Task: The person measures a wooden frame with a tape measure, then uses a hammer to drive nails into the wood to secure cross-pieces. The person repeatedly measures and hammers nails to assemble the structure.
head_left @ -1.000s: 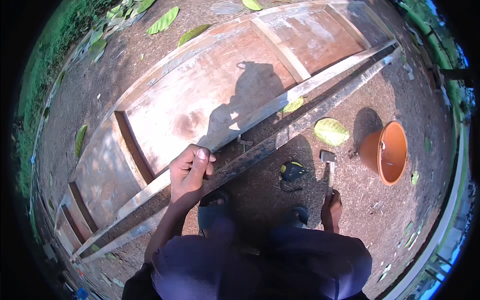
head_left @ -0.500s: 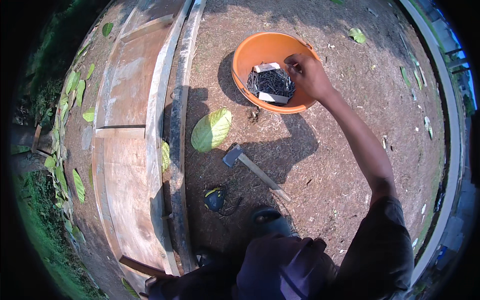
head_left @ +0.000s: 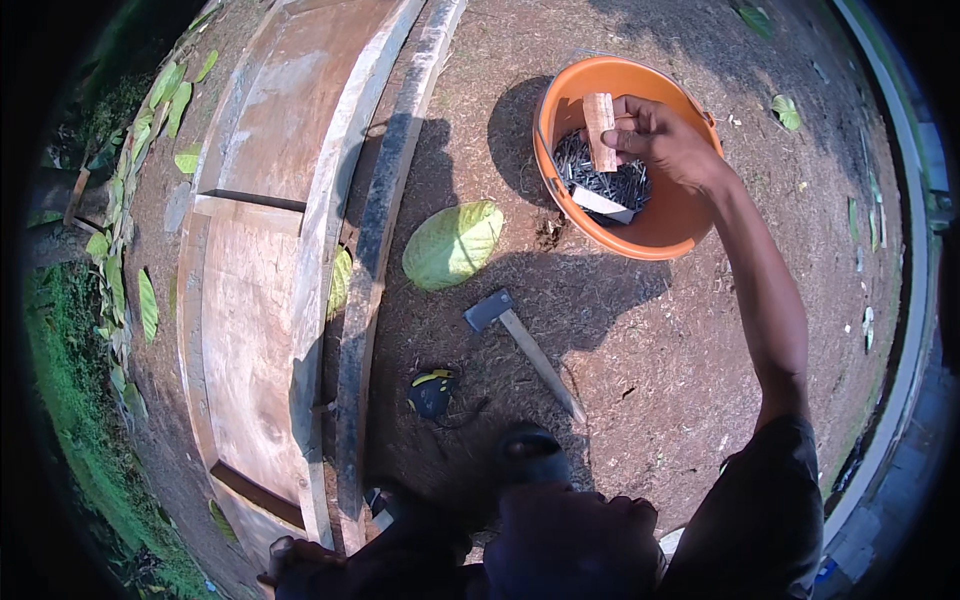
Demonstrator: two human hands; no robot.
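My right hand is over the orange bucket, its thumb and fingers closed round a small wooden block held upright. In the bucket lie many dark nails and a second pale wooden block. At the lower left edge, my left hand is in shadow beside the wooden panel frame. Its fingers look curled; what they hold, if anything, is hidden.
A hammer with a wooden handle and a black-and-yellow tape measure lie on the ground before my feet. A long timber beam runs beside the panel. A large leaf lies between beam and bucket.
My right hand has taken a wooden block from the bucket and lifted it above the nails. The view has shifted, so the bucket appears farther right.
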